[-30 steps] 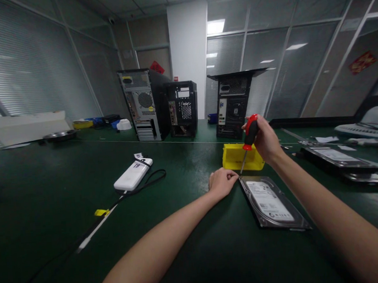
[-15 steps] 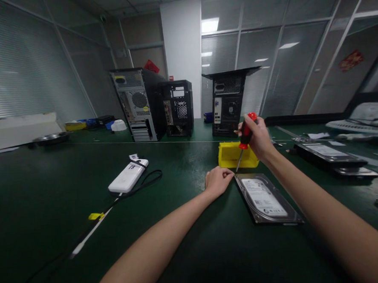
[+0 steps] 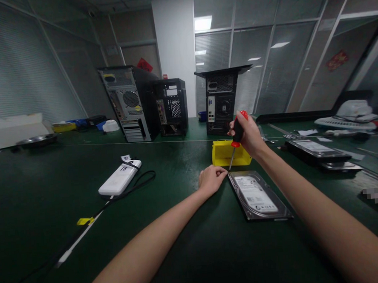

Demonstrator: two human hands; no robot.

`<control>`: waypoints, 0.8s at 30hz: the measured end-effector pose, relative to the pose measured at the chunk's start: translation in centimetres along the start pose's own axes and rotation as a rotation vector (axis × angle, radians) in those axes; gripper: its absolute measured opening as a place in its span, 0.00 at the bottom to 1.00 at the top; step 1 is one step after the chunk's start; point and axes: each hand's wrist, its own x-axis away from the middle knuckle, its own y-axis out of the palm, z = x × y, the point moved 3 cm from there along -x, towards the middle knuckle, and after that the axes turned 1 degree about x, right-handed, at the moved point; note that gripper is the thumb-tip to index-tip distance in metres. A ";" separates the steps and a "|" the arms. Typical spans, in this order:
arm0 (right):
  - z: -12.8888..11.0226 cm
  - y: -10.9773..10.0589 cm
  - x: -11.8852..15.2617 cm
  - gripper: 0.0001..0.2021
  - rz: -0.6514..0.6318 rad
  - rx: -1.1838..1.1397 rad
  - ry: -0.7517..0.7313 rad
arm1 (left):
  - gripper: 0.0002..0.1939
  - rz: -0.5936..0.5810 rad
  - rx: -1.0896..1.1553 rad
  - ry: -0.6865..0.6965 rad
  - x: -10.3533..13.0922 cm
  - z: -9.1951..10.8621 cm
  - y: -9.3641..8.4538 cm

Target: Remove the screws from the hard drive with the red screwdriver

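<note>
A silver hard drive with a white label lies on the dark green table right of centre. My right hand is wrapped round the red and black handle of a screwdriver, held steeply with its tip down at the drive's far left corner. Beside that same corner my left hand rests on the table, thumb and fingertips pinched together; whatever is between them is too small to make out. Just behind the drive stands a yellow plastic bin, partly behind the screwdriver.
Computer cases stand at the back, another case right of them. A white power bank with a black cable lies at left. More hard drives and a white keyboard are at right.
The whole view has shifted, so things appear slightly further left. Both hands, the screwdriver and the drive keep nearly the same places relative to one another.
</note>
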 end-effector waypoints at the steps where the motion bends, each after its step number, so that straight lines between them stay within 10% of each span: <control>1: -0.1 0.0 0.0 0.22 -0.004 0.002 0.004 | 0.13 -0.002 -0.001 -0.002 0.0 0.0 0.0; 24: -0.1 -0.5 0.0 0.21 0.032 0.033 -0.006 | 0.13 0.013 0.016 0.010 0.1 0.0 -0.2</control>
